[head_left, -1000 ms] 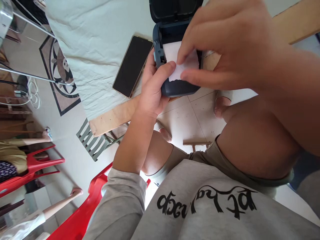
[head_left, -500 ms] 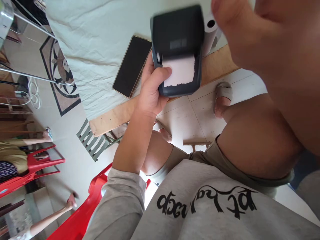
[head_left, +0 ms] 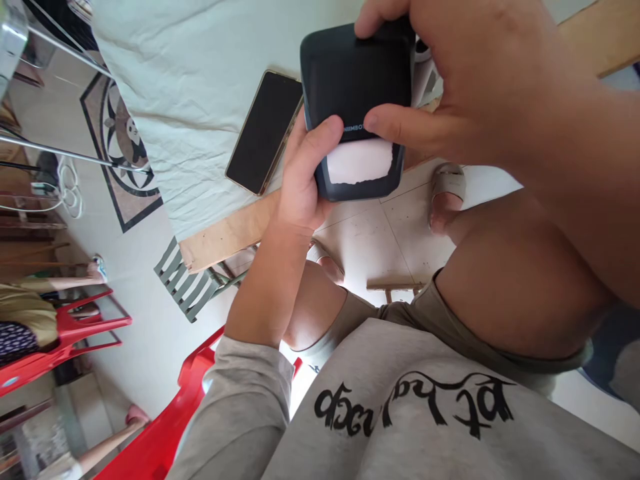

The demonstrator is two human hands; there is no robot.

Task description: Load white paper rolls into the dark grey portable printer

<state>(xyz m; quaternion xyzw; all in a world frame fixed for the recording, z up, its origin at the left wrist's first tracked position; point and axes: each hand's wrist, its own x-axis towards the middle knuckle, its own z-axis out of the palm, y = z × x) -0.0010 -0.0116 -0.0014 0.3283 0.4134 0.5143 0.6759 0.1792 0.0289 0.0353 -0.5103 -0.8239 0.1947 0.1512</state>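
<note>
A black label printer (head_left: 355, 80) with small lettering on its lid is held above the edge of the table. White paper (head_left: 360, 162) with a torn edge sticks out at the printer's near end. My left hand (head_left: 306, 180) is wrapped round the printer's left side, thumb on top beside the paper. From the right, my right hand (head_left: 465, 87) grips the lid, its thumb near the lettering and a finger over the far edge. The lid looks closed. Partly hidden behind my right hand stands a white paper roll (head_left: 424, 77).
A dark-screened phone (head_left: 264, 133) lies on the pale cloth (head_left: 200, 80), left of the printer. The table's wooden edge (head_left: 225, 230) runs in front of my knees. A red chair (head_left: 170, 400), a green folding stool (head_left: 185, 283) and another seated person's legs (head_left: 70, 283) are at left.
My right hand has come in from the upper right onto the printer. Its lid, raised and blurred before with a barcode showing, has swung down over part of the paper. My left hand keeps its hold.
</note>
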